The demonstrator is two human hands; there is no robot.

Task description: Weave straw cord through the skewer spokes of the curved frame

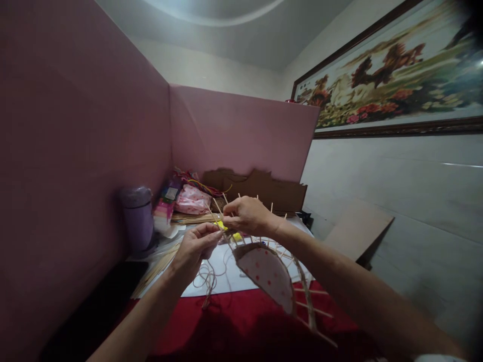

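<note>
A partly woven basket (pixel 266 274) of thin wooden sticks and brown twine is held tilted above the table. Its round base is covered in white cloth with red dots, and bare sticks stick out around the rim. My left hand (pixel 198 246) is closed in a pinch at the rim's left side, apparently on the twine. Loose twine (pixel 207 281) hangs and coils below it. My right hand (pixel 247 216) reaches over the sticks, with thumb and fingers closed around the upright ones at the left. The fingers hide part of that grip.
On the left stand a purple lidded container (pixel 138 218) and a dark flat object (pixel 101 296). Thin sticks (pixel 160 266) lie on the white table surface (pixel 234 279), beside a red cloth (pixel 188 322). A dotted cloth bundle (pixel 192 198) and torn cardboard (pixel 283 193) are behind, before pink panels.
</note>
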